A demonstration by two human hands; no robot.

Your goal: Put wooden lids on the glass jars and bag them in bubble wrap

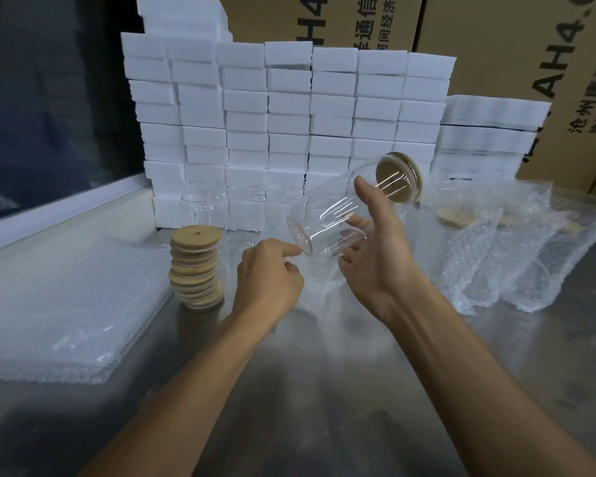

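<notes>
Holding a lidded glass jar tilted above the metal table, the right hand wraps thumb and fingers round its clear body; the wooden lid points up and to the far right, the base down toward the left. The left hand sits just left of the jar's base, fingers curled, pinching the edge of a bubble-wrap bag that lies on the table beneath the jar. A stack of wooden lids stands just left of that hand, leaning slightly. Farther left lies a flat pile of bubble-wrap bags. To the right, several bagged jars lie side by side, lids faintly visible through the wrap. Empty glass jars stand at the far side, against a wall of stacked white foam blocks. Cardboard boxes rise behind the foam.
</notes>
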